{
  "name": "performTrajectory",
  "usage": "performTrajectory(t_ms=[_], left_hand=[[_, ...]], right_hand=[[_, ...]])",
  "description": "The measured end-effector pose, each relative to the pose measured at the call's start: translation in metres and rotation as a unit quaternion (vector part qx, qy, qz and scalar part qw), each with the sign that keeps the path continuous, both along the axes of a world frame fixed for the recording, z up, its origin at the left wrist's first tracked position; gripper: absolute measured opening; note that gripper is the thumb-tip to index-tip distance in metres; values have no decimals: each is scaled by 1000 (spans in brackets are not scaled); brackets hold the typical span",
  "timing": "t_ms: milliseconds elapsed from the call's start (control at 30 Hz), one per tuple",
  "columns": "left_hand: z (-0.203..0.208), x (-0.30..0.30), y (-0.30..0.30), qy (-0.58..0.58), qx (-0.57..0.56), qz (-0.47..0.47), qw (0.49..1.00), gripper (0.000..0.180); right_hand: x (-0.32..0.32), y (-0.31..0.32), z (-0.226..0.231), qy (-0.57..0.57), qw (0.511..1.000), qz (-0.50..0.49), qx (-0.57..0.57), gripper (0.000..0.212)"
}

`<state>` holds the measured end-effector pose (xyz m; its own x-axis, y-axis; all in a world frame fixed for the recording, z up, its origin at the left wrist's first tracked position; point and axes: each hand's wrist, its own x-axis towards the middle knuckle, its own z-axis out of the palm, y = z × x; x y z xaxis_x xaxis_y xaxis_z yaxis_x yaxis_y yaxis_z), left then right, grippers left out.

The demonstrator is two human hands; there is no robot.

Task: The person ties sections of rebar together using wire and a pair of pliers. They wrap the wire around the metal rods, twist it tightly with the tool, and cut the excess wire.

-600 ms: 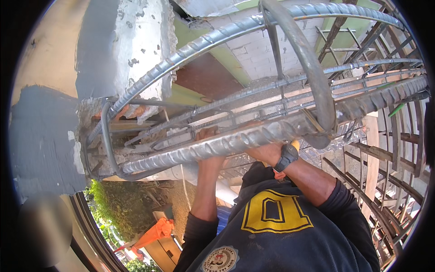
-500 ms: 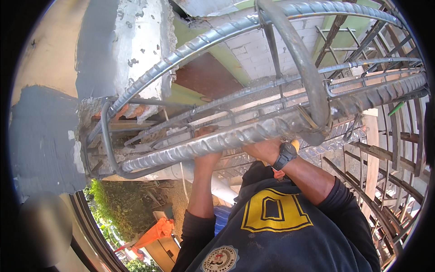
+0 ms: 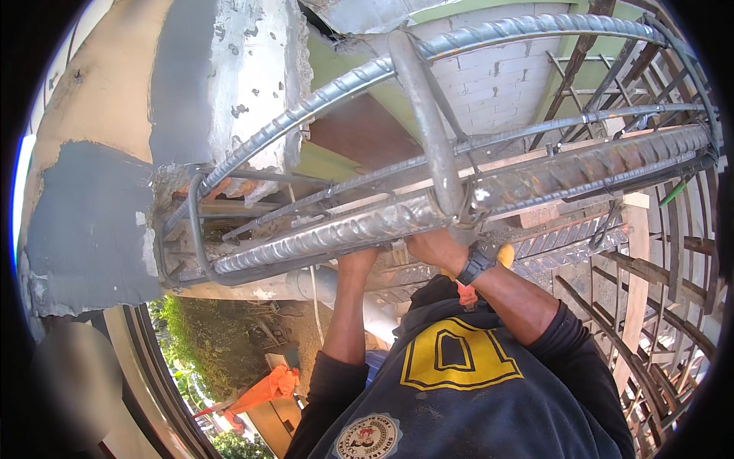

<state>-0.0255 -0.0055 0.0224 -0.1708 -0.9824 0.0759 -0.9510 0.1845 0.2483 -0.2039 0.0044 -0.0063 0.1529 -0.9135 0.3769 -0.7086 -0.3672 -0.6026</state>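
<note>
A cage of ribbed steel rebar crosses in front of me, with a thick near bar [image 3: 329, 233] above my hands. Bent stirrups join its long bars; one stirrup [image 3: 428, 122] stands close to me, wire around its lower end. My left hand [image 3: 358, 260] is raised beneath the near bar, its fingers hidden behind the steel. Close to its right, my right hand [image 3: 434, 249] has its knuckles bent under the same bar, just left of the stirrup's lower end. Whatever its fingers hold is hidden. A black watch [image 3: 478, 264] is on my right wrist. Beside it shows a yellow rounded end [image 3: 505, 255].
The cage meets a broken concrete column [image 3: 92, 222] at left. A pale pipe [image 3: 306, 284] and a hanging cord [image 3: 315, 306] lie below. Timber and metal framing [image 3: 634, 283] fills the right. Down left are plants [image 3: 206, 336] and an orange cloth [image 3: 264, 390].
My left hand has dropped; its fingers showed above the near bar before and are now behind it. The view has shifted, and the near stirrup appears farther left.
</note>
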Motion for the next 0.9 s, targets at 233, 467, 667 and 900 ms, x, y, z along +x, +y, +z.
performTrajectory(t_ms=[233,467,667,900], left_hand=[[-4,3,-5,128,33,51,990,40],[-20,19,-3,224,74,127,963,32],[-17,2,10,238,-18,59,969,20],[-23,-2,7,259,-123,42,957,14]], right_hand=[[-9,2,31,-38,993,15,112,17],[3,-4,-4,-26,998,13,54,17],[-4,4,22,54,978,38,198,23],[-4,13,38,101,994,18,41,17]])
